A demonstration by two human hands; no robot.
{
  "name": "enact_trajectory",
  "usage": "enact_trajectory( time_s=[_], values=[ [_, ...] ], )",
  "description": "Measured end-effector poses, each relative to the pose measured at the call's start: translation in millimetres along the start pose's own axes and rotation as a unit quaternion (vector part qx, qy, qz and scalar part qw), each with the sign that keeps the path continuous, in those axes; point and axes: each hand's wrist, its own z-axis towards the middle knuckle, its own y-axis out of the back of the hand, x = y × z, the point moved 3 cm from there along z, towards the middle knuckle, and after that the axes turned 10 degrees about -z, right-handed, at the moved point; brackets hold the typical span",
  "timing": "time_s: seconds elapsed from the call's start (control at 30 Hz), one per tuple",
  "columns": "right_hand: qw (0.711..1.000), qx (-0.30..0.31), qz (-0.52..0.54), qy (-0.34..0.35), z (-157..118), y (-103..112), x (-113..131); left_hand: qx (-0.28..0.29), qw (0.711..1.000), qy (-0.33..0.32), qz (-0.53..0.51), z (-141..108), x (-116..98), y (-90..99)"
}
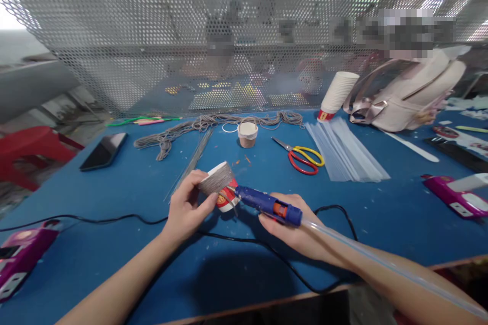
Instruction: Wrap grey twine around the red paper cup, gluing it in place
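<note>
A paper cup point(227, 200), tilted on its side, is gripped by my left hand point(188, 203). Grey cord point(216, 179) is wound round the cup's upper part, while its red printed lower part stays bare. A loose cord end hangs beside the cup. My right hand point(292, 226) is wrapped round a blue hot glue gun point(263, 202), whose nozzle meets the cup close to the edge of the wound cord. From the gun's back a long clear glue stick point(354, 246) runs over my right forearm.
Scissors point(301, 156), a small lidded cup point(247, 134), grey cord bundles point(175, 134) and clear glue sticks point(343, 150) lie beyond my hands. A cup stack point(339, 94) and a backpack point(407, 94) stand back right. A phone point(103, 151) lies left; a black cable point(244, 239) crosses the table.
</note>
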Motion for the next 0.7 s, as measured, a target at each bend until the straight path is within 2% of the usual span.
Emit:
enact_trajectory(
  time_s=[0.17,0.5,0.7],
  values=[
    [0.999,-0.015,0.004,-0.031,-0.7,3.0,-3.3,-0.005,1.0,-0.005,-0.006,-0.5,0.3,1.7],
    [1.0,-0.002,-0.013,0.001,-2.4,-1.0,-2.1,-0.005,1.0,-0.001,0.007,-0.2,-0.1,1.1],
    [0.999,-0.012,0.001,-0.033,-1.4,4.6,-4.5,0.0,1.0,-0.004,0.002,0.3,-1.5,2.2]
  ],
)
